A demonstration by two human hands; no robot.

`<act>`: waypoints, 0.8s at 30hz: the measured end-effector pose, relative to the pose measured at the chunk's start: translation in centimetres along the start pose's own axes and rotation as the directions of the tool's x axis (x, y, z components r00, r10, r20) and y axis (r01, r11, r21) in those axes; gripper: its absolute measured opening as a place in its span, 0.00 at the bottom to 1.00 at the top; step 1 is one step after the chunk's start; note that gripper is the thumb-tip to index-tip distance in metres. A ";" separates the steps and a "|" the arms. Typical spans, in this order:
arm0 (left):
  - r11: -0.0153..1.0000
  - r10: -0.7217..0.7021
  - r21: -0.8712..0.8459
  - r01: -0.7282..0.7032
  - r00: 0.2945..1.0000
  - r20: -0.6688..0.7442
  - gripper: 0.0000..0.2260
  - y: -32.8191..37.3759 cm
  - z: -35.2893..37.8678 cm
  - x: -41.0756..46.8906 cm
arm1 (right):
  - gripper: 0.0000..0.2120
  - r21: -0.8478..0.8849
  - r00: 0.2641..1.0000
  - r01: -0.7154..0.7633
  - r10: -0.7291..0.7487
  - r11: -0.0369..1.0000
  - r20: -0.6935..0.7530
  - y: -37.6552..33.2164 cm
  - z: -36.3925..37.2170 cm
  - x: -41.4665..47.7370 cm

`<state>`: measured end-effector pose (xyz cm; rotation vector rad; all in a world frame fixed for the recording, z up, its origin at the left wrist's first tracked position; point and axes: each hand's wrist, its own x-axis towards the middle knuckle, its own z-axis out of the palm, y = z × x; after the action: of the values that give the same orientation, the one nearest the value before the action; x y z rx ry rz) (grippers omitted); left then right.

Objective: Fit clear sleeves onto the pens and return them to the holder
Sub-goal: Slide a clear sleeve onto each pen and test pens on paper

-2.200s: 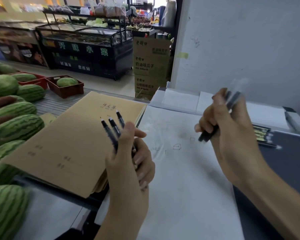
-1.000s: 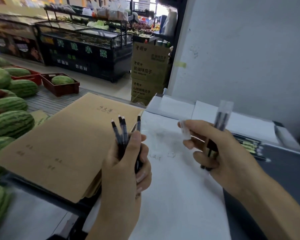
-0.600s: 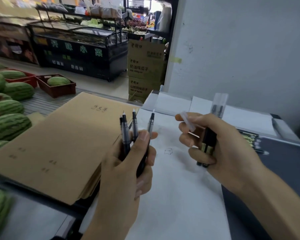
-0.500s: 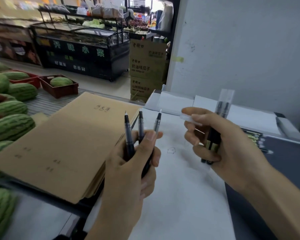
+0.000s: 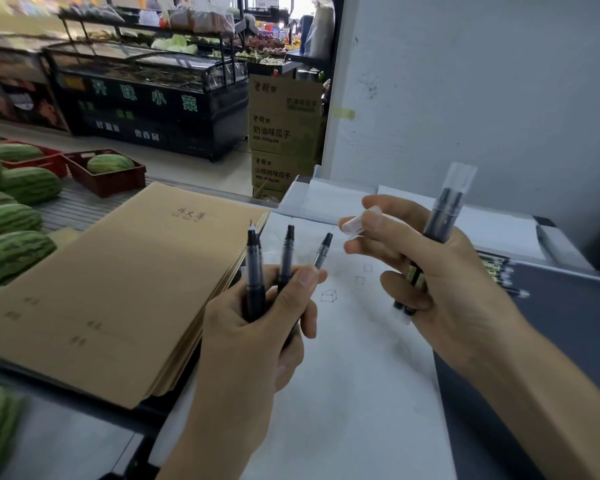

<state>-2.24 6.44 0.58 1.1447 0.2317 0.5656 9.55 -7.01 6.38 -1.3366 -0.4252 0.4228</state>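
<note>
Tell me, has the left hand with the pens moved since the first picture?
Yes. The left hand shifted right: its pens were over the brown notebooks, and now two stand over the white paper, nearer the cube sketch.

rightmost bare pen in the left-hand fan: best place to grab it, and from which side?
Take the rightmost pen on its exposed barrel, under the dark tip and above the left hand, coming from the right. It leans right, clear of the other pens; its lower half is buried in the fist. The right hand pinches a clear sleeve, so probably a fingertip grip only.
</note>
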 end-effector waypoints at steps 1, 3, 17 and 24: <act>1.000 0.000 0.006 0.000 1.000 0.005 0.13 0.0 0.0 0.0 | 0.14 -0.004 1.000 0.010 -0.010 1.000 -0.010 -0.1 0.0 0.0; 1.000 0.002 0.017 -0.002 1.000 0.015 0.13 0.0 0.0 0.0 | 0.14 -0.026 0.999 0.024 -0.024 0.999 -0.024 -0.2 0.0 -0.1; 0.998 -0.028 0.063 0.027 0.999 0.018 0.13 0.1 0.4 0.0 | 0.11 -0.167 0.996 0.093 -0.091 0.982 0.022 -0.4 0.2 -0.5; 1.000 -0.023 0.021 0.023 1.000 0.001 0.12 0.2 0.7 -0.3 | 0.07 -0.211 0.978 0.208 -0.204 0.955 0.040 0.5 0.8 -1.2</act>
<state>-2.22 5.82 0.99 1.1612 0.2502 0.5436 8.11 -6.83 5.99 -1.4801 -0.6330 0.2195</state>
